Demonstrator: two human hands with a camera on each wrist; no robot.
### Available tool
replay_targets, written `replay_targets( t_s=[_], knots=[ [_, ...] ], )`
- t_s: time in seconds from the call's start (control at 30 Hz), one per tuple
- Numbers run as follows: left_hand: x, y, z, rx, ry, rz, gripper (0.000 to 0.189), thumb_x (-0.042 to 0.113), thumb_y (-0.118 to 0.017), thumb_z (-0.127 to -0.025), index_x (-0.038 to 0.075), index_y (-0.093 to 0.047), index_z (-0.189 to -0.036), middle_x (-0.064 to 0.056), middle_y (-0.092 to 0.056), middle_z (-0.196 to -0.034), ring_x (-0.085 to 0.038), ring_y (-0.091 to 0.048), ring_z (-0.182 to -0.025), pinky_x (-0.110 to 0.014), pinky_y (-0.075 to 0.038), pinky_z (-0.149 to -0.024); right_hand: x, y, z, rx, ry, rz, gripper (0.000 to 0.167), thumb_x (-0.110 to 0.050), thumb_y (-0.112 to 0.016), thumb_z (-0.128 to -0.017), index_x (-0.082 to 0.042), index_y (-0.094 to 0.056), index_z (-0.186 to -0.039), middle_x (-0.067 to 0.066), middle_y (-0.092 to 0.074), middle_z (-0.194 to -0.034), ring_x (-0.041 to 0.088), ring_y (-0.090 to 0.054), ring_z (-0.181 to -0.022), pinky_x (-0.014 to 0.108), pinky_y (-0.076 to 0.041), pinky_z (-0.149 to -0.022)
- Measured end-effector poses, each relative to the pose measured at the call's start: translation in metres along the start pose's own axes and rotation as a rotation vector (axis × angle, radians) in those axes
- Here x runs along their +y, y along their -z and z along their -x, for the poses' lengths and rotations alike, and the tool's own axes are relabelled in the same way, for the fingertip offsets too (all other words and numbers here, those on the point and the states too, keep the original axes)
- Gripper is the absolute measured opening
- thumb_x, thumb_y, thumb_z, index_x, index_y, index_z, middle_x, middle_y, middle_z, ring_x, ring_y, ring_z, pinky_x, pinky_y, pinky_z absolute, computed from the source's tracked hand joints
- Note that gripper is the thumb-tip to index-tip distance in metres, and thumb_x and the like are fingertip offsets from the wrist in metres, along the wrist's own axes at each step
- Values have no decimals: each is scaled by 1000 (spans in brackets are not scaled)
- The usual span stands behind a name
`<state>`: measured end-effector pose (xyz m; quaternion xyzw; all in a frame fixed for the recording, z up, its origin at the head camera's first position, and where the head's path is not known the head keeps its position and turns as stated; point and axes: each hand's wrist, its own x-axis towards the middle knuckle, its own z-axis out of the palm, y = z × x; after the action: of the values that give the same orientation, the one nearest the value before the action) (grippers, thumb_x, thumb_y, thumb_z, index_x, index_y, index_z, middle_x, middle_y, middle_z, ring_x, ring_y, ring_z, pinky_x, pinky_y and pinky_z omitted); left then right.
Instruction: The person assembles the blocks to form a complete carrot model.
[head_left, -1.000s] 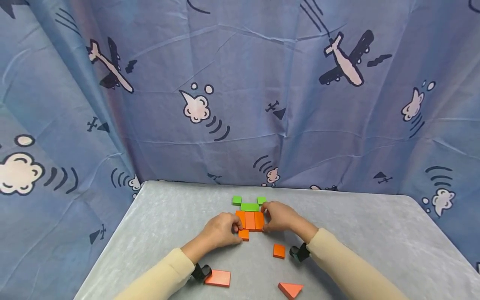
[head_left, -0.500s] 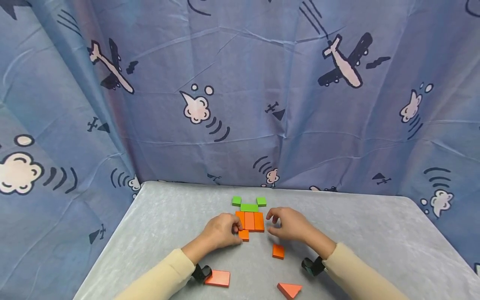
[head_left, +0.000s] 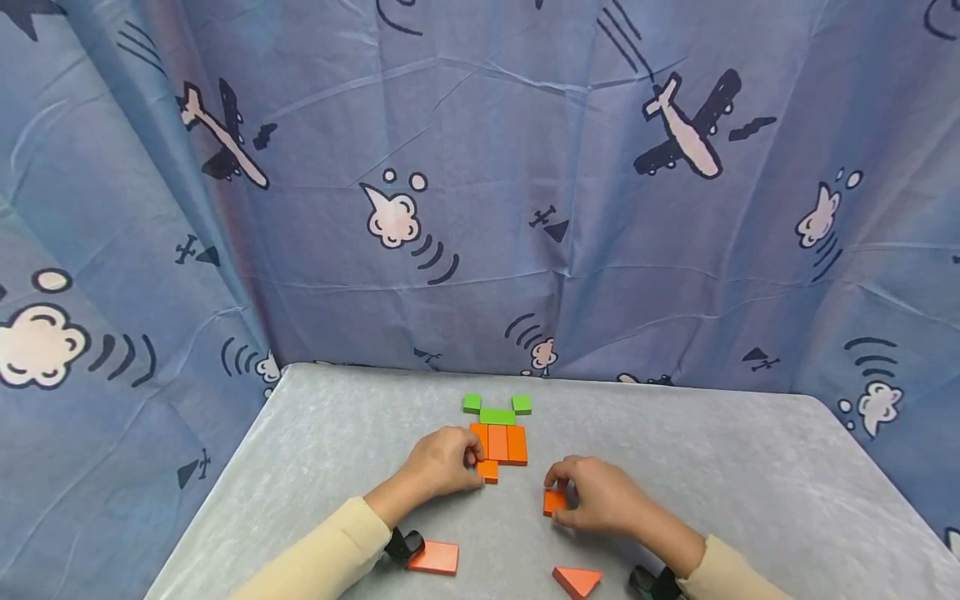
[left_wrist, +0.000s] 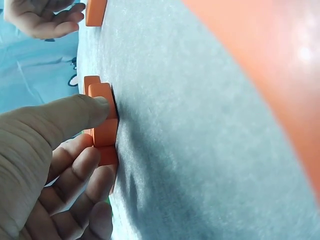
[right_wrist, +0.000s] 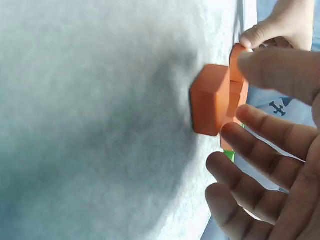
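Note:
My left hand (head_left: 441, 461) pinches a small orange square block (head_left: 488, 472) between thumb and fingers, at the lower left of a flat block figure. In the left wrist view its thumb (left_wrist: 95, 111) presses on the near face of that block. Three upright orange rectangular blocks (head_left: 498, 444) stand side by side just above it. A second orange square block (head_left: 554, 502) lies to the right on the table, and my right hand (head_left: 600, 493) is over it. The right wrist view shows thumb and fingers spread around this block (right_wrist: 210, 100), not closed on it.
A green rectangle (head_left: 497, 417) and two green squares (head_left: 472, 403) top the figure. Nearer me on the grey cloth-covered table (head_left: 360, 417) lie a salmon rectangular block (head_left: 435, 558) by the left wrist and a salmon triangular block (head_left: 577, 581). A blue patterned curtain (head_left: 480, 167) hangs behind.
My right hand has left the right side of the orange rectangles and moved down and nearer me, to the loose orange square block. The left hand has kept its place.

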<state>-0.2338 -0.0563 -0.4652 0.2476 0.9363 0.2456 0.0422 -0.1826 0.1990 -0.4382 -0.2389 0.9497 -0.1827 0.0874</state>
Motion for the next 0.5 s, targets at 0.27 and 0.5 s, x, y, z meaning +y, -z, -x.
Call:
replay_targets(
  t_s=[0.27, 0.5],
  knots=[
    [1, 0, 1, 11, 8, -3, 19, 24, -83, -68, 21, -67, -79, 12, -56, -69, -3, -48, -62, -20, -40, -60, -5, -7, -1, 24, -52, 99, 27, -27, -82, -68, -20, -68, -90, -12, -58, -82, 4, -46, -66, 25, -41, -59],
    [3, 0, 1, 17, 20, -15, 20, 25, -82, -68, 20, -66, -79, 13, -55, -68, -3, -48, -62, -20, -41, -60, -8, -11, -4, 36, -77, 124, 26, -27, -83, -66, -19, -68, -86, -12, -56, -78, 5, -45, -66, 26, -41, -60]
  ],
)
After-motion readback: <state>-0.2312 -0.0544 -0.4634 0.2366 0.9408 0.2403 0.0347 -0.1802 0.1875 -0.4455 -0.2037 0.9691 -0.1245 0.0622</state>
